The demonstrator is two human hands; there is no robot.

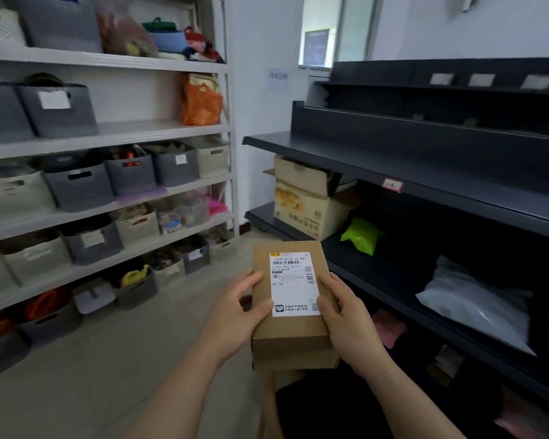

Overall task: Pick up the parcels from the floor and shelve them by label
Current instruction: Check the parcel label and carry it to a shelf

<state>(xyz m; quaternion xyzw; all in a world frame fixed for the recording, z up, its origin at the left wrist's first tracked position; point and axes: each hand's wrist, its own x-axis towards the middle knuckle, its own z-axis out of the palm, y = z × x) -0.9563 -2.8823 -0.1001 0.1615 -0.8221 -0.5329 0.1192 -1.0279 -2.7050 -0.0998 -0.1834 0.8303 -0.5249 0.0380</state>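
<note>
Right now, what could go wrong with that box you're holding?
The box is pinched at its edges by the left hand and right hand above the floor, so it might slip and fall. The right thumb overlaps the label, so it could be misread. On the dark shelf, it might bump the green bag.
</note>
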